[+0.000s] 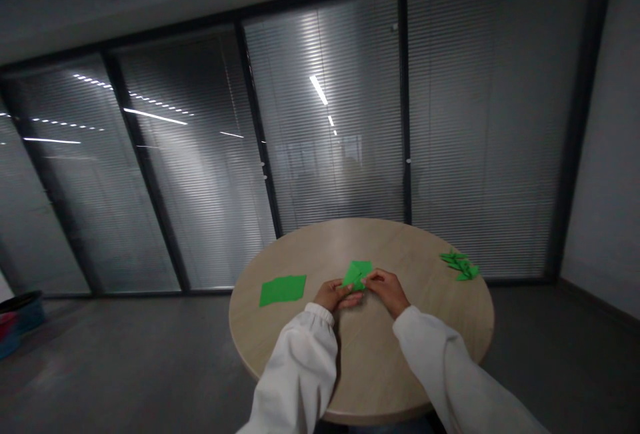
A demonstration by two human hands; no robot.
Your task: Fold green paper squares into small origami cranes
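Observation:
A partly folded sheet of green paper [358, 272] is held up over the middle of the round table, with fold lines and flaps showing on it. My left hand [336, 295] grips its lower left part, thumb on top and fingers beneath. At its lower right edge, my right hand [386, 287] pinches the paper between thumb and forefinger. Flat green paper sheets [283, 290] lie to the left of my hands. Toward the right rim rests a small pile of folded green paper pieces [461, 265].
The round wooden table [375, 367] stands before a glass partition with blinds [330, 174]. A white wall [607, 174] rises at the right. On the floor at far left are dark blue and red containers [30, 317], cut off by the view.

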